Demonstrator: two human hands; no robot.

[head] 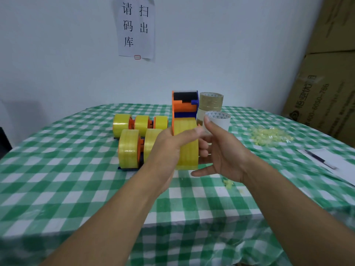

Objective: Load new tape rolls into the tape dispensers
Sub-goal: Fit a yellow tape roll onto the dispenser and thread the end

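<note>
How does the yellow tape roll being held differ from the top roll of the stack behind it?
The yellow roll is bright yellow; the top roll of the stack is brownish. The yellow roll stands on edge; the top roll lies flat, core opening up. The yellow roll sits in an orange and blue dispenser gripped by the left hand; the top roll is loose. Both are wide tape rolls.

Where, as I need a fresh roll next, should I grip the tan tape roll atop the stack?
Probably by its rim, from above: the tan tape roll lies flat with its hole facing up, so a thumb fits inside the core and fingers go outside the wall.
</note>
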